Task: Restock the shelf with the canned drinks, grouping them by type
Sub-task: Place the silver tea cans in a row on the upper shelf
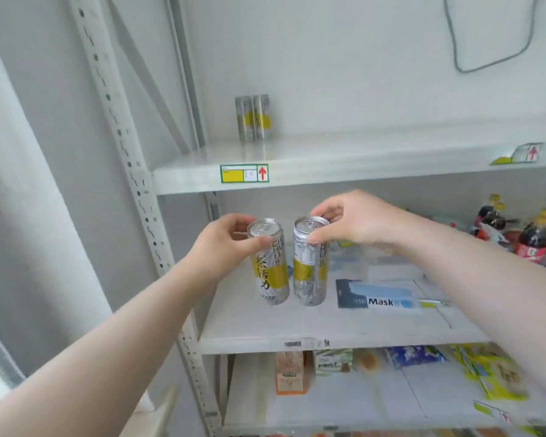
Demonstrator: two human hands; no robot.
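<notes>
Here, on my feed, each grip has one can. The left grip [230, 244] curls round the top of the left can [271, 266], thumb on the near side just under the rim and fingers on the far side. That can leans a little, its bottom swung right, with the yellow patch and dark characters facing me. The right grip [353, 223] comes in from above and pinches the right can [309, 269] at its rim, thumb near and fingertips far. This one hangs close to upright, small-print side toward me.

The two cans sit just beside each other with a narrow gap between them, in front of the middle shelf [328, 340] toward its left end (whether their bottoms touch the board I cannot tell from this angle).

On the upper shelf [375, 175], far back at the left, a pair of cans [255, 118] of the same silver-and-yellow design stands upright, the two touching. A green-bordered label [244, 173] with a red arrow is stuck on that shelf's front edge below them.

On the middle shelf, right of the held cans, lies a flat pack marked Mask [382, 299], and at the far right is a cluster of dark bottles [517, 238]. The lower shelf [344, 405] holds an orange carton [290, 373] and yellow-green snack packs [495, 376].
</notes>
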